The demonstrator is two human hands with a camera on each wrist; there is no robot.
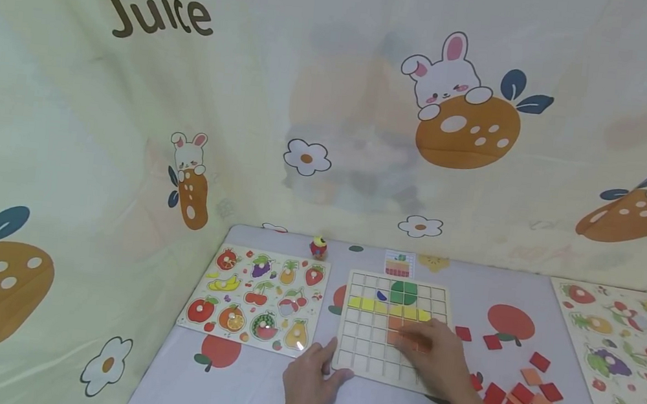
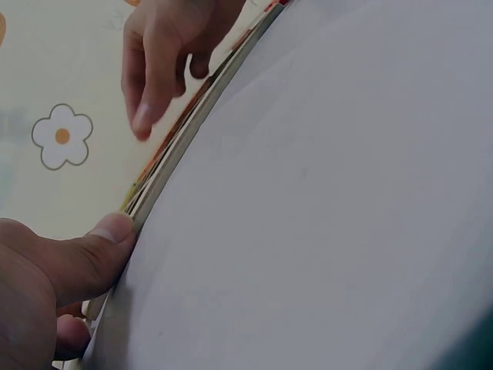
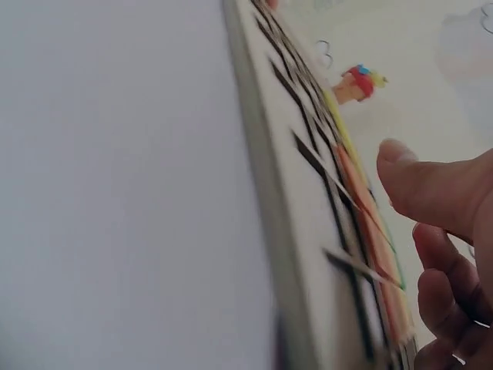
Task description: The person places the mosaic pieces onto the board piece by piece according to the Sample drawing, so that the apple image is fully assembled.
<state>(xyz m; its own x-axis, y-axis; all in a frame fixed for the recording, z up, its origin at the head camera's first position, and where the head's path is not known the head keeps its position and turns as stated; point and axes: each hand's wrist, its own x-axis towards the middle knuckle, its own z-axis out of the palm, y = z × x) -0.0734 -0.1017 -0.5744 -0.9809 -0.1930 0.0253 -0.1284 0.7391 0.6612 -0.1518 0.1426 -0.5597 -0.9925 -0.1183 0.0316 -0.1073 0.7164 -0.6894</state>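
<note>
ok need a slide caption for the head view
Left hand steadies the grid board while the right hand rests over orange tiles.

Close, oblique view along the edge of a wooden grid board [image 3: 308,254]. The right hand [image 3: 447,254] hovers beside orange tiles [image 3: 370,223] seated in the grid, thumb extended. 1 small red-and-yellow toy [image 3: 356,82] stands beyond the board.
</note>
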